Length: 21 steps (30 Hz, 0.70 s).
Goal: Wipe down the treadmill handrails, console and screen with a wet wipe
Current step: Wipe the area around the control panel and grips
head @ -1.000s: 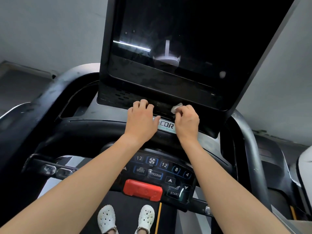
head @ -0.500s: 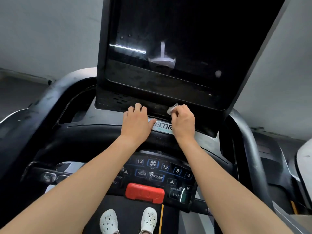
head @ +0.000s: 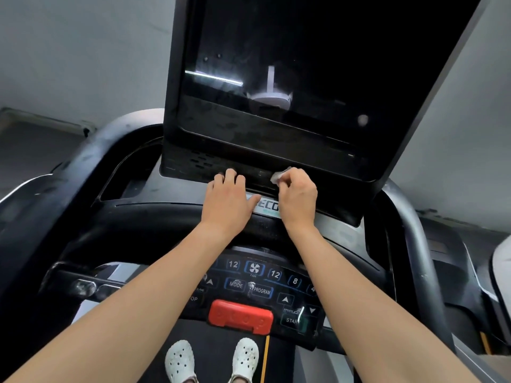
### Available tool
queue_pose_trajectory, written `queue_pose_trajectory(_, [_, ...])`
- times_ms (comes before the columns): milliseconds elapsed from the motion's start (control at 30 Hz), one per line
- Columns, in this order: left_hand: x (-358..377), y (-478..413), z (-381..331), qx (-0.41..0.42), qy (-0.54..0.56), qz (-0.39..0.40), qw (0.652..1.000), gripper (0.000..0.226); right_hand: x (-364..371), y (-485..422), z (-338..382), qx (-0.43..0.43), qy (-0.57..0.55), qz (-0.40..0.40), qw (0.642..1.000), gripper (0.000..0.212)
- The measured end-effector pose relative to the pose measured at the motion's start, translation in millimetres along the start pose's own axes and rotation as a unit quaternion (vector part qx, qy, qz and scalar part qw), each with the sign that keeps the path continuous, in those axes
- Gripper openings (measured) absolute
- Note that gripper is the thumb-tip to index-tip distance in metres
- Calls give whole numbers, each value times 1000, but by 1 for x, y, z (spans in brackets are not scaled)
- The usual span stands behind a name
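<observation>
A big dark screen rises over the treadmill console, which carries lit buttons. My right hand pinches a small crumpled white wet wipe against the black strip under the screen. My left hand rests on the console's top edge just to its left, fingertips touching the screen's lower frame and thumb stretched toward the logo plate. Black handrails curve away on the left and right.
A red safety clip sits below the buttons. My feet in white clogs stand on the belt. Grey walls lie behind the machine, and another machine's edge shows at far right.
Both hands have shifted a little to the left along the strip under the screen, the wipe travelling with the right hand. The camera has tilted slightly.
</observation>
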State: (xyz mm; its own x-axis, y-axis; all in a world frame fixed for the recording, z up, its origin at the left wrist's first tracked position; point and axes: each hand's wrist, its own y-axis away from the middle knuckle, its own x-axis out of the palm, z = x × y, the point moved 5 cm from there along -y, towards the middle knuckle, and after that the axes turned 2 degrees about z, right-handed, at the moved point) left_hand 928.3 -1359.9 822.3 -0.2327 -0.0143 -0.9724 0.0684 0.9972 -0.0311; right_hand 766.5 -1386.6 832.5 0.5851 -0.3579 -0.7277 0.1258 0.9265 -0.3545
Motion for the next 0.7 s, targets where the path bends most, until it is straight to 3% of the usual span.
queue_pose_trajectory(267, [3, -1, 3, 3, 2, 1, 1000, 61, -28, 10, -34, 113, 25, -53, 992, 24])
queue_pose_trajectory(533, [3, 0, 4, 1, 7, -10, 1000, 58, 14, -4, 22, -23, 15, 41, 999, 15])
queue_pose_trajectory(700, [4, 0, 5, 0, 14, -9, 1000, 59, 3, 2, 5, -43, 63, 0, 997, 13])
